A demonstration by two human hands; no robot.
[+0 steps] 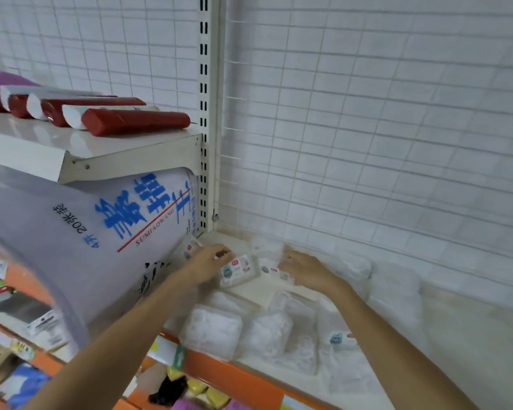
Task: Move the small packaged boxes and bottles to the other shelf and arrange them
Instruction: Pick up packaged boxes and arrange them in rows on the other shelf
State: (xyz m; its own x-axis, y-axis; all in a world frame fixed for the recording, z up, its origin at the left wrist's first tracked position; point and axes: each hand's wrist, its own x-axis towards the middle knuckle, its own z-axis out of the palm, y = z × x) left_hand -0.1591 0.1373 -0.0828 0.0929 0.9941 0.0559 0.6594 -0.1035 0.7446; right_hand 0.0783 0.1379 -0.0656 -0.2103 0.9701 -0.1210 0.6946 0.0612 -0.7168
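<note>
Both hands work at the back of the shelf (471,335), near the upright post (209,113). The left hand (208,263) pinches the near-left edge of a labelled packet (238,269) lying flat. The right hand (304,269), fingers curled, holds a second packet (274,269) just right of the first, both within equal reach.

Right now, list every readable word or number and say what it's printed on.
"SUMIAOWANG": large white paper pack, under big blue Chinese characters.
"20", "4": same pack, with Chinese characters, upside down.
Labels on the small packets between both hands: too blurred.
Shelf-edge tags: unreadable.
</note>
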